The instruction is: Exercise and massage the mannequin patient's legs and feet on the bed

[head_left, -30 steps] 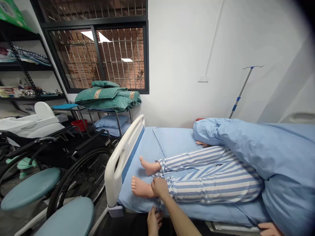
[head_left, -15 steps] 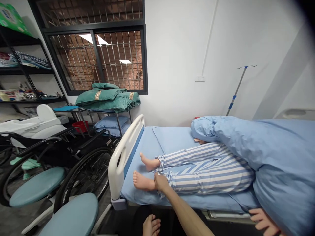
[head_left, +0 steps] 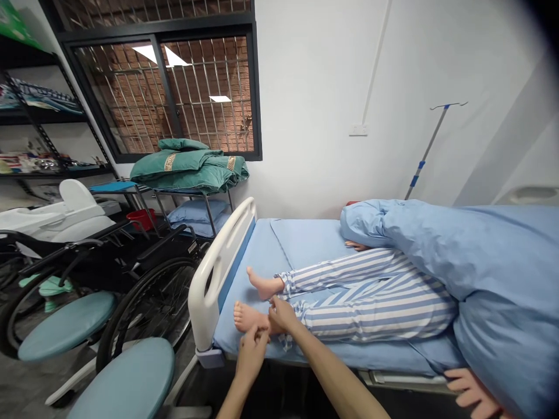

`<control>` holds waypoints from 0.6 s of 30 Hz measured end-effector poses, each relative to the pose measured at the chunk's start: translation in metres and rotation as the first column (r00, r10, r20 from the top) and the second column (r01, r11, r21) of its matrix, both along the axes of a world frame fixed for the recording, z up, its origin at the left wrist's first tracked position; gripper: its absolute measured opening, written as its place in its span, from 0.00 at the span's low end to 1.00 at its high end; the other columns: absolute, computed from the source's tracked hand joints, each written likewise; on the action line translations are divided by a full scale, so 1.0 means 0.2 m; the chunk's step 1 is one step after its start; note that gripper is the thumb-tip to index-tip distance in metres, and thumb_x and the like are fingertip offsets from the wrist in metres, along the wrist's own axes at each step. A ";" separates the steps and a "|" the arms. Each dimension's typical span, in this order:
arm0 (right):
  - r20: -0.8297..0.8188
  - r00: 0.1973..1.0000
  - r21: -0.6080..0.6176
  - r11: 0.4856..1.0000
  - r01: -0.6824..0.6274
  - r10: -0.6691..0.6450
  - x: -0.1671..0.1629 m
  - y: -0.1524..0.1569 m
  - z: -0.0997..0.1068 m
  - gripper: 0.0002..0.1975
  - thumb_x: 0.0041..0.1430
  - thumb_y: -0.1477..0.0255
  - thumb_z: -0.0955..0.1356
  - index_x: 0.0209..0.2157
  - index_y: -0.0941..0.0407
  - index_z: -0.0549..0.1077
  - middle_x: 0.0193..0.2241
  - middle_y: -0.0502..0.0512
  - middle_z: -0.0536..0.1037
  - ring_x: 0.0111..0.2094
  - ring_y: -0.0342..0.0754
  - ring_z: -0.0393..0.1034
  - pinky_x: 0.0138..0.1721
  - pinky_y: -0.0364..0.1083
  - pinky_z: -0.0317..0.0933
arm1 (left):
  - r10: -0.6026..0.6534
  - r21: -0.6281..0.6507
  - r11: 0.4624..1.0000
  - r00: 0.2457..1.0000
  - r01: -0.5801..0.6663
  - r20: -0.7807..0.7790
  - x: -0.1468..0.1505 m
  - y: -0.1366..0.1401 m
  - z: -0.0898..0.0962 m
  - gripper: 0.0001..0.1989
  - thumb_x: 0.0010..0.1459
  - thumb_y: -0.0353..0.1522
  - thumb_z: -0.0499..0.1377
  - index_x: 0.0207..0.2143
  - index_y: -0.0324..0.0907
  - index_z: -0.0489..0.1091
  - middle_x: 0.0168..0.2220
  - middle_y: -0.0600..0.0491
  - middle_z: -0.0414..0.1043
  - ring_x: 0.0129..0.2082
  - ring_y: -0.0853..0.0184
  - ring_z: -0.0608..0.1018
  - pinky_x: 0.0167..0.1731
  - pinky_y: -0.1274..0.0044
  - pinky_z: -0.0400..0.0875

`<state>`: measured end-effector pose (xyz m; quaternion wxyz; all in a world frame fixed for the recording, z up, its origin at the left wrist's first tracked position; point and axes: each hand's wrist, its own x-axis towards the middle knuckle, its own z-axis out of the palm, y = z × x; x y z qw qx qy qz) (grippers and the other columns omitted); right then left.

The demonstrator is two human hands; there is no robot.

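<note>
Head view: the right hand (head_left: 283, 314) has its fingers closed round the near ankle (head_left: 267, 320) of a dummy lying on the bed (head_left: 305, 247). The left hand (head_left: 251, 349) touches below it, fingers curled; whether it grips, I cannot tell. This looks like taking hold of the leg, and shifting it would need both hands holding firmly. Count: two bare feet, two striped legs, one wheelchair (head_left: 144, 291), and one other person's hand (head_left: 471, 393).

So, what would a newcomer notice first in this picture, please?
Most striking is the figure in striped pyjamas lying on the blue hospital bed, half under a blue quilt. The person's left hand and right hand meet at its near ankle. A wheelchair stands left of the bed.
</note>
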<state>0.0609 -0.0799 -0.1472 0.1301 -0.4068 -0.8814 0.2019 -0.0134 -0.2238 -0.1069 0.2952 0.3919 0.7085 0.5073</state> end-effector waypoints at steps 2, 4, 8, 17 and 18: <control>-0.037 0.999 0.004 1.000 0.001 -0.001 -0.03 0.04 0.01 0.15 0.52 0.74 0.59 0.43 0.59 0.62 0.39 0.58 0.71 0.41 0.48 0.65 0.37 0.43 0.54 | 0.026 0.045 0.999 0.997 -0.023 -0.069 -0.05 0.07 0.13 0.08 0.46 0.36 0.56 0.29 0.43 0.70 0.24 0.53 0.72 0.28 0.64 0.73 0.35 0.73 0.65; -0.083 0.997 0.042 0.999 -0.003 0.006 -0.06 0.07 0.03 0.19 0.50 0.74 0.60 0.46 0.60 0.60 0.43 0.60 0.69 0.45 0.50 0.62 0.40 0.44 0.54 | 0.032 0.078 0.997 0.978 -0.016 -0.204 -0.10 0.13 0.22 0.08 0.47 0.35 0.55 0.30 0.43 0.70 0.28 0.52 0.73 0.32 0.63 0.73 0.40 0.71 0.64; -0.115 0.992 0.188 0.982 -0.031 0.053 -0.17 0.17 0.04 0.25 0.48 0.72 0.63 0.49 0.60 0.58 0.49 0.63 0.63 0.51 0.53 0.54 0.50 0.49 0.48 | 0.100 0.083 0.995 0.708 -0.058 -0.699 -0.19 0.29 0.29 0.16 0.49 0.31 0.51 0.41 0.38 0.68 0.46 0.43 0.68 0.49 0.56 0.65 0.50 0.65 0.57; 0.198 0.974 0.100 0.986 -0.132 0.110 -0.34 0.44 -0.06 0.28 0.39 0.66 0.69 0.45 0.57 0.63 0.42 0.61 0.70 0.46 0.54 0.62 0.52 0.54 0.43 | -0.194 -0.257 0.962 0.439 -0.088 -0.877 -0.40 0.77 0.17 0.20 0.52 0.29 0.48 0.45 0.29 0.67 0.53 0.33 0.58 0.55 0.50 0.58 0.49 0.64 0.56; 0.223 0.969 0.090 0.987 -0.133 0.111 -0.35 0.47 -0.07 0.28 0.37 0.65 0.70 0.44 0.57 0.64 0.42 0.61 0.71 0.45 0.54 0.63 0.51 0.54 0.45 | -0.219 -0.292 0.953 0.486 -0.080 -0.846 -0.43 0.82 0.16 0.18 0.52 0.27 0.47 0.41 0.31 0.69 0.50 0.33 0.61 0.52 0.51 0.61 0.47 0.65 0.59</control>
